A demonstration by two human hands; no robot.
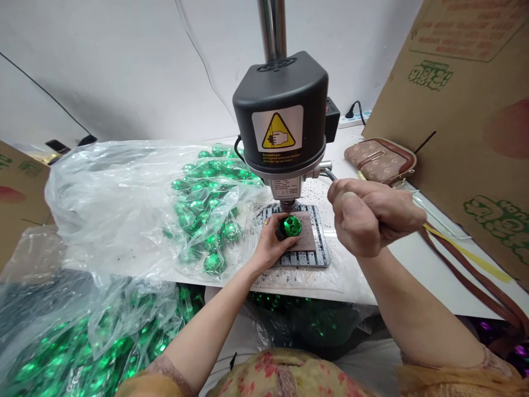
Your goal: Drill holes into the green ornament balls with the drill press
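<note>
A small black bench press [281, 110] stands on a white table [413, 275]. My left hand [270, 242] is closed around a shiny green faceted piece [291, 225] and holds it on the brown pad of the ribbed base plate [316, 251], directly under the press spindle. My right hand [370, 215] is a fist wrapped round the metal lever [328, 172] at the machine's right side.
A clear plastic bag [124, 204] with several green pieces [206, 209] lies left of the press. More bagged green pieces [82, 353] sit below the table edge. A patterned purse [380, 160] with a brown strap and cardboard boxes [463, 127] stand at the right.
</note>
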